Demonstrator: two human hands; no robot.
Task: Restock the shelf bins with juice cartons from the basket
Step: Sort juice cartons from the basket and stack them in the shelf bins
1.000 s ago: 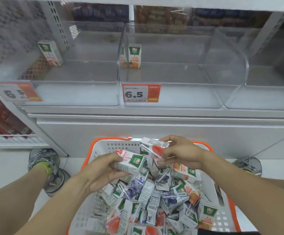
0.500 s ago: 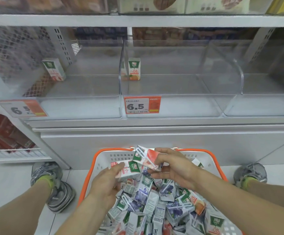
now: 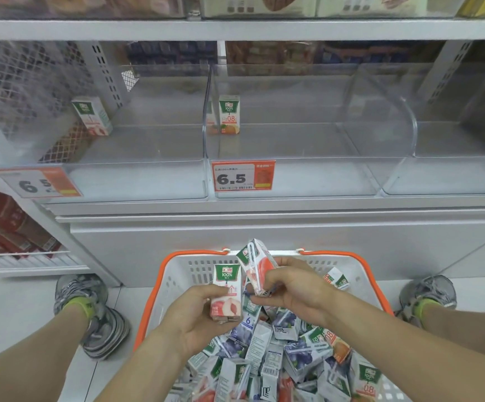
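Left hand [image 3: 190, 313] grips an upright peach carton [image 3: 226, 294]; right hand [image 3: 290, 288] pinches a tilted carton [image 3: 257, 265] above the basket [image 3: 174, 274].

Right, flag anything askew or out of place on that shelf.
The peach carton in the left bin leans tilted near the back, while the orange carton in the middle bin stands upright. Nothing looks spilled or damaged.

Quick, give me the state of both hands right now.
Left hand: grips an upright peach carton.
Right hand: pinches a tilted peach carton.
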